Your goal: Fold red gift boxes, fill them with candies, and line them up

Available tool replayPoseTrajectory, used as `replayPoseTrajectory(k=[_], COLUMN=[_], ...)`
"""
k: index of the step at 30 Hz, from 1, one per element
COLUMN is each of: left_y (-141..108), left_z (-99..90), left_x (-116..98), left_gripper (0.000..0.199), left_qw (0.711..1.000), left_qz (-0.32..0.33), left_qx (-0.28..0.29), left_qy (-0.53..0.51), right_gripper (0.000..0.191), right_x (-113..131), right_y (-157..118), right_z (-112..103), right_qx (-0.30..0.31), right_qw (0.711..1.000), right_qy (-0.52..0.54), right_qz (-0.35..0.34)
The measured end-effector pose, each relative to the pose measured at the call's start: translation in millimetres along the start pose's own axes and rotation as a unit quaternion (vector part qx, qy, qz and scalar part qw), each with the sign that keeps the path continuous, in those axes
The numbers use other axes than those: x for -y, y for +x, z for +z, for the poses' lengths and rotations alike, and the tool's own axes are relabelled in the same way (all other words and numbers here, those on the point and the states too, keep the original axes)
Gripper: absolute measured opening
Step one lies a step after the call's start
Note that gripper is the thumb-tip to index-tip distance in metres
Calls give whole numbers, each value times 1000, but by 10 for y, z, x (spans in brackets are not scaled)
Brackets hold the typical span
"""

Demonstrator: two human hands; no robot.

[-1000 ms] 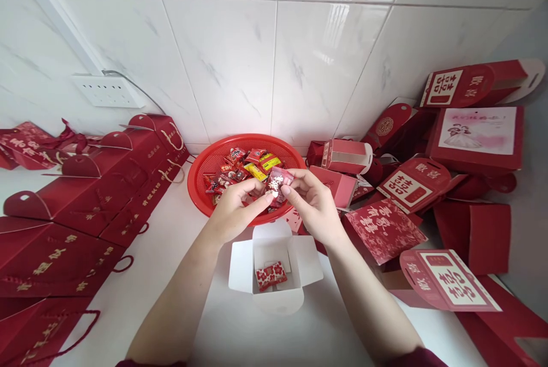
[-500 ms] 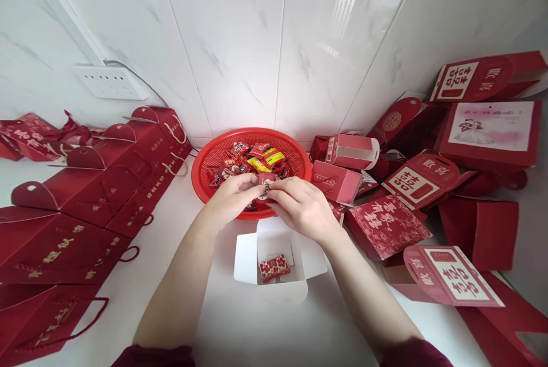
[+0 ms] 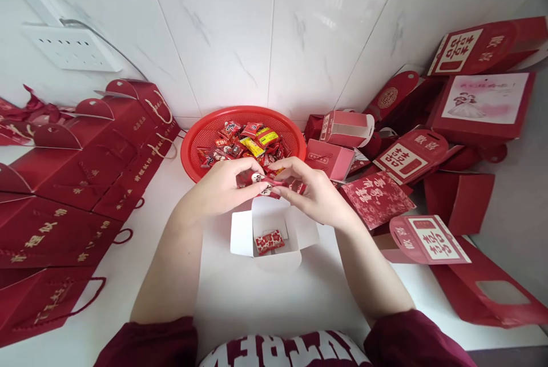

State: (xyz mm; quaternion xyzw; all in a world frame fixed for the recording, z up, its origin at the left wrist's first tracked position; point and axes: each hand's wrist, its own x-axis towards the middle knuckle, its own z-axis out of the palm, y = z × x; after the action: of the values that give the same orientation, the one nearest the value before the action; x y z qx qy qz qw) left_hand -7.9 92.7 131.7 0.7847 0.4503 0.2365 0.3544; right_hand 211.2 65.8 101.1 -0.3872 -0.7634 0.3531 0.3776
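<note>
Over the near rim of a red plastic basket (image 3: 194, 170), my left hand (image 3: 220, 187) and my right hand (image 3: 314, 193) meet, fingertips close together. Both are closed on red wrapped candies (image 3: 266, 189) with pale round prints; my fingers hide how many there are. Behind them, the basket holds a heap of red candies (image 3: 231, 129) and a few yellow-wrapped pieces (image 3: 252, 146). Just below my hands stands an open white box (image 3: 282, 258), its flaps spread. One white candy packet with red flowers (image 3: 269, 241) lies inside it.
On the left, dark red gift boxes (image 3: 55, 230) with rope handles stand in rows. Red and pink cartons (image 3: 379, 198) lie piled on the right. A white tiled wall (image 3: 231, 30) rises behind, with a power strip (image 3: 71, 47) and its cable at upper left.
My view has tipped downward, so my shirt now shows. My hands have drawn nearer to me, over the white box's back flap, and more of the red wrapped candies show between my fingers.
</note>
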Motion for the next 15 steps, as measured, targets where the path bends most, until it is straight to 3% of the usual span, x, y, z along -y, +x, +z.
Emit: replayPoseTrajectory(k=[3,6,9,12,15], left_y=[-21,-23,-3,25,40], left_z=[-36,-67,-23,100,236], left_x=[4,52,104,123,105], left_gripper=[20,18,15,18,26], left_qw=[1000,1000,999,989,977], left_qz=[-6,-5,7,20,36], left_qx=[-16,-29,33,111,107], left_qy=[-26,1,26,96,179], right_gripper=[22,15,14,21,34], right_x=[27,75,109,93,37], right_y=[-108,-203,-243,-216,-155], right_z=[-70,-64,64,285,497], right_qx=[7,81,175,220,247], right_qw=[999,985,948,901,864], right_qy=[-43,-149,-264,-372,-435], right_qz=[13,24,31,36,60])
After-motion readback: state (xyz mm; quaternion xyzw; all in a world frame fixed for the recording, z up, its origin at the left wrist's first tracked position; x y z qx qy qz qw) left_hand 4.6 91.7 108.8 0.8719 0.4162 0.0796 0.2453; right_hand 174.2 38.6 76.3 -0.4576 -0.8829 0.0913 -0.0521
